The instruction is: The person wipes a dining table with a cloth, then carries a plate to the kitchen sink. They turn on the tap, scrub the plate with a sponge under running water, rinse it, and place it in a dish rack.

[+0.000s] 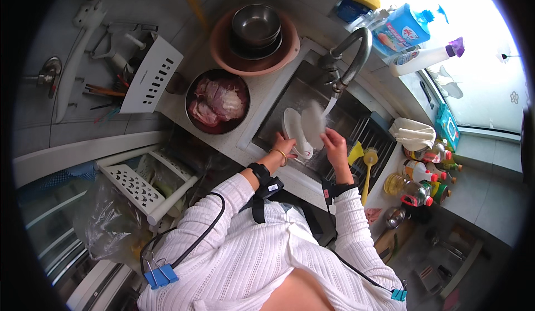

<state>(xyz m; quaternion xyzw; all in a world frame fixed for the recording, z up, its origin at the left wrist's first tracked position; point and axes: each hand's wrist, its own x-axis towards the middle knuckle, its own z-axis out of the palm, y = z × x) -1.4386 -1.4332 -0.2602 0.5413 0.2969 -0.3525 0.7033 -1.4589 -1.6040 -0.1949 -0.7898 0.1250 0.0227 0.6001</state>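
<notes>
Over the stainless-steel sink point(273, 114), my left hand point(285, 147) grips a white oval dish point(295, 129) that bears a small red mark near its lower end. A blurred whitish flat piece point(313, 123) is pinched along its right edge by my right hand point(335, 144); its exact kind cannot be made out. The two white pieces are side by side and overlap in this view. Water point(330, 106) runs from the curved metal faucet point(355, 56) and comes down at the right edge of the blurred piece.
A pan of raw meat point(217, 102) stands left of the sink, below a pink basin point(221, 58) with stacked metal bowls point(256, 23). A drain rack point(376, 131) and a yellow-handled brush point(368, 173) lie right. Several bottles point(413, 185) crowd the counter; a detergent bottle point(401, 29) sits by the window.
</notes>
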